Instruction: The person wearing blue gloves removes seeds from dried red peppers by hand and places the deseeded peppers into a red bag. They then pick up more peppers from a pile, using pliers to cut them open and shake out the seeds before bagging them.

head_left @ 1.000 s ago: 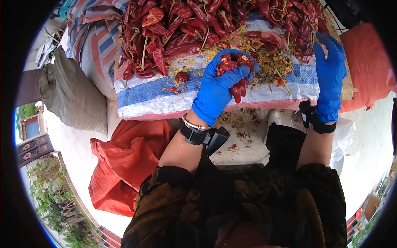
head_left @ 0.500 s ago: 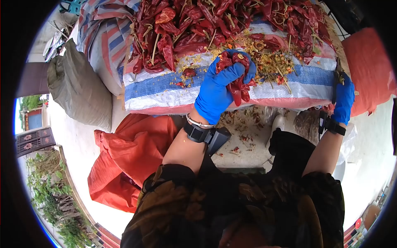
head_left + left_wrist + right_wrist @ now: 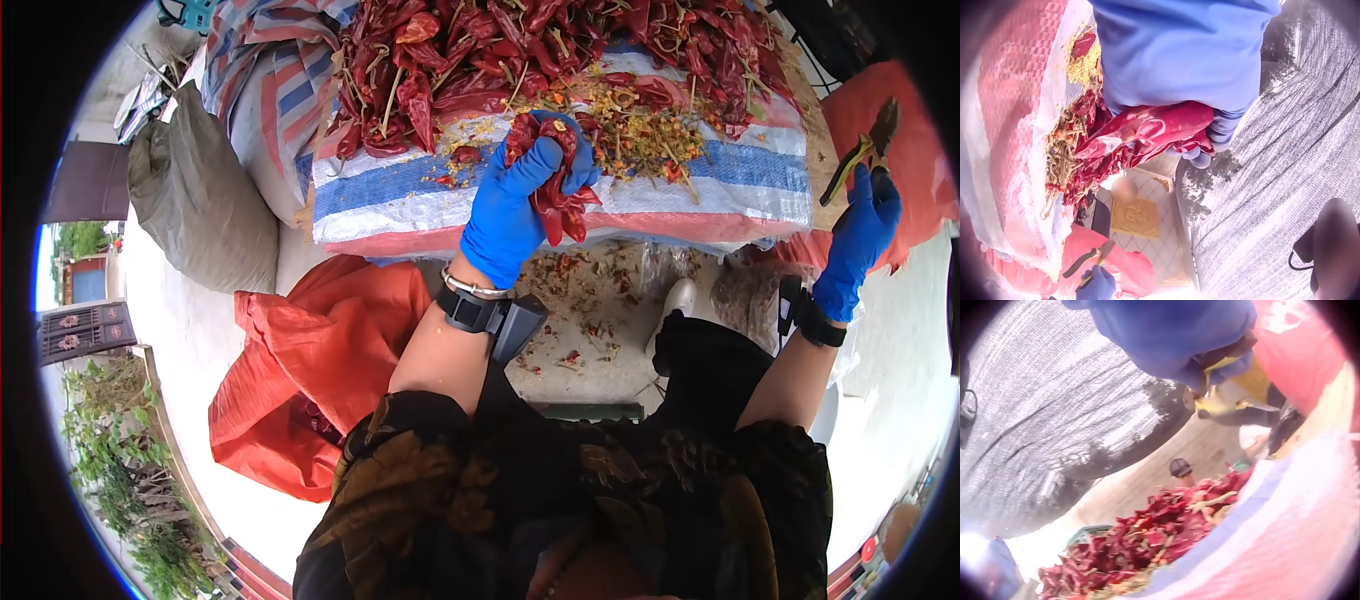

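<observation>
In the head view my blue-gloved left hand (image 3: 503, 212) grips a bunch of dried red chili peppers (image 3: 562, 200), their stem ends up and tips hanging below the fingers. The left wrist view shows the wrinkled pods (image 3: 1154, 128) under the glove. My gloved right hand (image 3: 862, 240), off the right edge of the worktop, holds pruning shears (image 3: 852, 168) with yellow on the handles, pointing up and away from me. Their blades stand apart with nothing between them. In the right wrist view the fingers hide part of the shears (image 3: 1222, 412).
A heap of dried chilies (image 3: 560, 50) covers the back of the striped woven sheet (image 3: 400, 205). Seeds and cut stems (image 3: 650, 140) lie before it. A red sack (image 3: 320, 330) stands at left front, a grey-green sack (image 3: 200, 200) beyond; another red sack (image 3: 905, 110) is at right.
My right hand went from open and without a tool to holding the shears, first at the worktop's right edge, then lifted outward. The left hand keeps its chilies in nearly the same place.
</observation>
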Demonstrator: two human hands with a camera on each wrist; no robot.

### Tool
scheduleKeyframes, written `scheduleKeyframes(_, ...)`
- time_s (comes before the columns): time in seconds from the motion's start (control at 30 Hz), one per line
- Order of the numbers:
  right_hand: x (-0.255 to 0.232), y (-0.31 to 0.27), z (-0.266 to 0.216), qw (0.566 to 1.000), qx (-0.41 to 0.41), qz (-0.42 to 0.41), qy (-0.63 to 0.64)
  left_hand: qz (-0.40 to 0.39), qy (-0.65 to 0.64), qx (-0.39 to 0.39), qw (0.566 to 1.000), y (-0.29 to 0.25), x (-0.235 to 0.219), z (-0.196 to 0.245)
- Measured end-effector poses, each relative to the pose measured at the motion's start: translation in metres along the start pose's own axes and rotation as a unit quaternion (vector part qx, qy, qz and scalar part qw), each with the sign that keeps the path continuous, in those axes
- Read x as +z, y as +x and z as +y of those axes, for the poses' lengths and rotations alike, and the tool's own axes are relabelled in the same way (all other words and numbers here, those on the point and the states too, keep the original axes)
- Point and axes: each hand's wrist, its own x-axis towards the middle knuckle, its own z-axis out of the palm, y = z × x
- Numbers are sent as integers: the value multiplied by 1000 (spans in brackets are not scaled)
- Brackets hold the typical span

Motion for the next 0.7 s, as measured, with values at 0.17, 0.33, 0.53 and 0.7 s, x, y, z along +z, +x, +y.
scheduleKeyframes(0.17, 19, -20, -26, 906, 307, -234, 172, -12, -44, -19, 999, 0, -1, 0)
scheduleKeyframes(0.33, 44, -51, -69, 837, 272, -334, 337, -49, 69, -12, 996, 2, -6, 1)
scheduleKeyframes(0.53, 59, -80, -96, 610, 215, -466, 603, -23, 89, 3, 996, 1, -3, 2)
scheduleKeyframes(0.7, 52, -91, -113, 622, 234, -484, 569, 64, 132, -17, 989, -5, 0, 5)
